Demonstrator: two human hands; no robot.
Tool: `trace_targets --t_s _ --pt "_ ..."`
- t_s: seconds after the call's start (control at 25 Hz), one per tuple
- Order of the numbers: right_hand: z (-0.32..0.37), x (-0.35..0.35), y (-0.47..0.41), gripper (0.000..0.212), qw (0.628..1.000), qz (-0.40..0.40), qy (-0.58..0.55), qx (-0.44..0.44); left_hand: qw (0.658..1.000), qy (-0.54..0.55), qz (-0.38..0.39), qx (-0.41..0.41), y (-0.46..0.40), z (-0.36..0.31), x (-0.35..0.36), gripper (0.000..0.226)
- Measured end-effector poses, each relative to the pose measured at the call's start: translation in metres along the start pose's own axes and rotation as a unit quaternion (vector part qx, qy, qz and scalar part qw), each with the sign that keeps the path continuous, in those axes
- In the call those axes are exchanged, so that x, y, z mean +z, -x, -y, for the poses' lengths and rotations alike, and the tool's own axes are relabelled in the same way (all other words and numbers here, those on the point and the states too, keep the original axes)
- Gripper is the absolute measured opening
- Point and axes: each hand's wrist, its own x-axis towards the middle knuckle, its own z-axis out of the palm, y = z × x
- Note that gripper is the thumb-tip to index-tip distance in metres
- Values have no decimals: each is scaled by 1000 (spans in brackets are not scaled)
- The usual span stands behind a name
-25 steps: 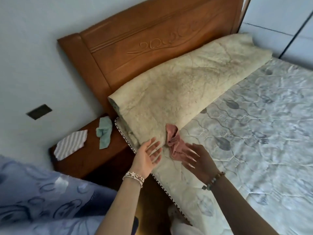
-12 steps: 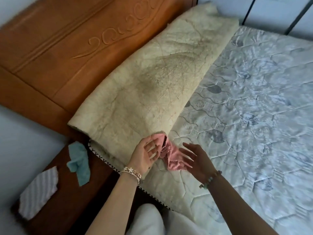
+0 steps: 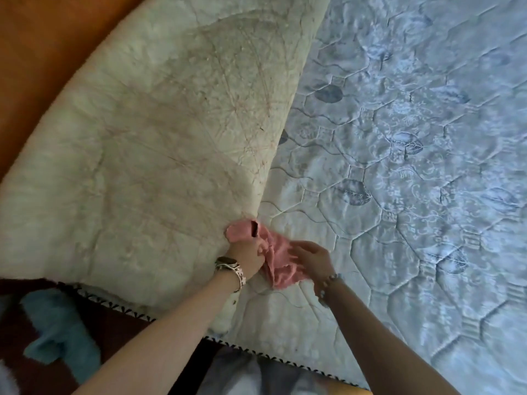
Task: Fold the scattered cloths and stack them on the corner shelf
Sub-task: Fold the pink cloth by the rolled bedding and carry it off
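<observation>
A crumpled pink cloth (image 3: 278, 259) lies on the quilted mattress (image 3: 413, 172) at the foot of a rolled beige quilt (image 3: 159, 143). My left hand (image 3: 246, 256) grips the cloth's upper left part, fingers curled into the fabric. My right hand (image 3: 312, 258) holds its right side, fingers tucked into the folds. A teal cloth (image 3: 61, 334) lies bunched on the dark wooden nightstand (image 3: 114, 332) at the lower left.
The wooden headboard (image 3: 42, 52) runs along the upper left behind the quilt. The mattress edge with black stitched trim (image 3: 256, 352) crosses the bottom. Light clothing of mine shows below it.
The view has swung down and closer to the bed. Both hands have closed onto the pink cloth; the striped cloth on the nightstand has left the frame.
</observation>
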Motion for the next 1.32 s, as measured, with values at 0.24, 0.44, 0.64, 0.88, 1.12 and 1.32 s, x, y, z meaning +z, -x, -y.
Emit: trace_targets --t_s 0.24,0.44,0.64,0.88,1.12,1.32 --pt "-84 73 -72 49 962 -25 265 -56 931 -354 -25 85 -35 37 72 40" --pt "-91 73 -86 28 968 -68 230 -70 916 -384 19 119 -48 51 80 13" --pt "-44 14 -68 22 988 -148 -44 -2 893 -410 -5 184 -44 47 50 27" --pt "8 -74 -61 8 972 -149 -177 -30 916 -349 -60 187 -72 4 -5 25" --pt "25 -142 -80 12 959 -162 -220 -70 948 -291 -73 104 -118 -57 -52 25" --pt "74 -197 -97 8 952 -164 -223 -133 944 -231 -191 135 -119 -143 -92 20"
